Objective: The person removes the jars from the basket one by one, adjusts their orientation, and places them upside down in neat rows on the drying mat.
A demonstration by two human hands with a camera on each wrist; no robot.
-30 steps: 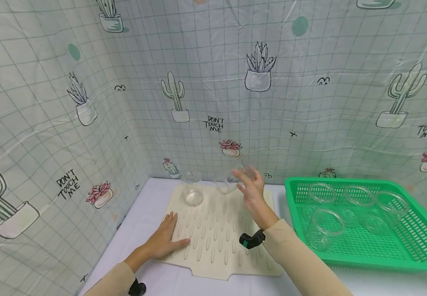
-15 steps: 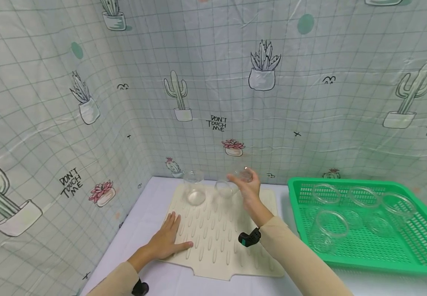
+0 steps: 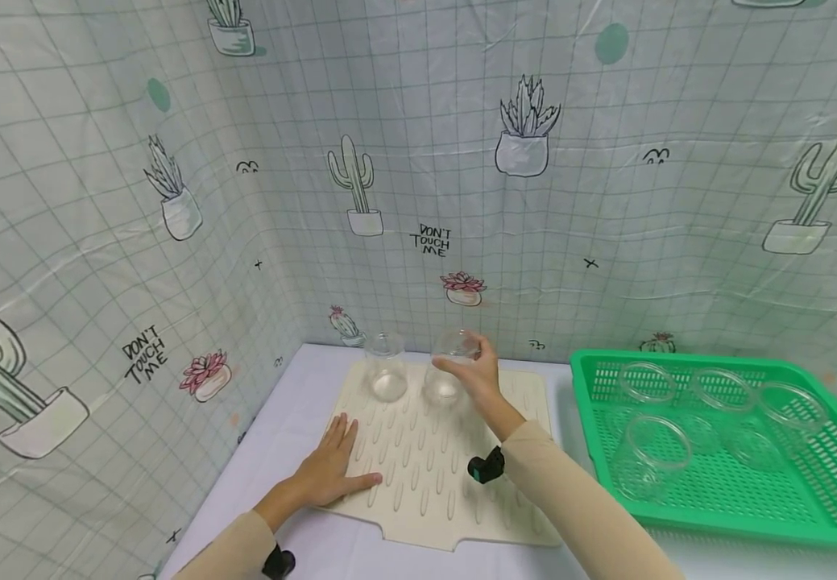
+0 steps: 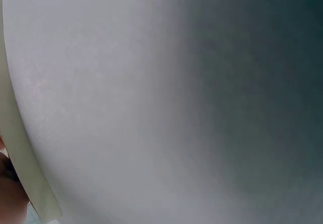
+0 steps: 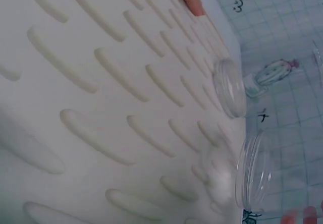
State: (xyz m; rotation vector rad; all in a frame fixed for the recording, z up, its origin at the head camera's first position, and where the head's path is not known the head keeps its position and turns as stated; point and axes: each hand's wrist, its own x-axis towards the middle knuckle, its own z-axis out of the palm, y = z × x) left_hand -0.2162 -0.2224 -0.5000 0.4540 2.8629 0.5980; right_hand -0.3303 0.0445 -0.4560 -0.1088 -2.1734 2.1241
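My right hand (image 3: 474,372) curls its thumb and fingers round the upper part of a clear cup (image 3: 441,388). That cup is upright at the back of a cream ridged mat (image 3: 425,475); whether its base touches the mat is hard to tell. To its left, a little apart, a second clear cup (image 3: 387,379) stands on the mat. My left hand (image 3: 325,474) rests on the mat's left edge, fingers straight and thumb spread. In the right wrist view the held cup (image 5: 254,171) and the other cup (image 5: 230,88) appear beside the patterned sheet.
At the right stands a green plastic basket (image 3: 723,524) with several clear cups (image 3: 650,455) inside. Under everything is a white table cover (image 3: 302,536). A cactus-printed sheet (image 3: 418,169) hangs close behind the mat and along the left side.
My right hand has turned the clear cup from a tilted position to upright and lowered it beside the other cup. My left hand has stayed on the mat. The head view has shifted slightly.
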